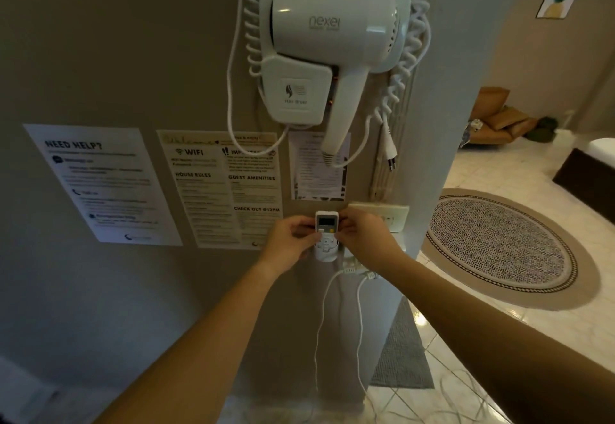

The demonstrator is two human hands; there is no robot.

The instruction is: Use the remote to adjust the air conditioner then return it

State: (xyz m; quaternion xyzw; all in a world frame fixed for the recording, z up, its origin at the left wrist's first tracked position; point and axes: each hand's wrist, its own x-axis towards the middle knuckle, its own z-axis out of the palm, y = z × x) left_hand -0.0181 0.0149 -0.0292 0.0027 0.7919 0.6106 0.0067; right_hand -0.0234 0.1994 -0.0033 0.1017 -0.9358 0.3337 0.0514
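Observation:
A small white air-conditioner remote (326,227) with a grey screen stands upright against the wall, its lower end inside a white wall holder (325,254). My left hand (289,239) grips the remote's left edge with thumb and fingers. My right hand (363,234) pinches its right edge. Both arms reach up from the bottom of the view. The air conditioner is not in view.
A white wall-mounted hair dryer (327,29) with a coiled cord hangs above the remote. Paper notices (109,187) are stuck to the wall on the left. A wall socket (387,217) sits to the right, white cables (336,307) dangle below, and a round rug (499,247) lies on the tiled floor.

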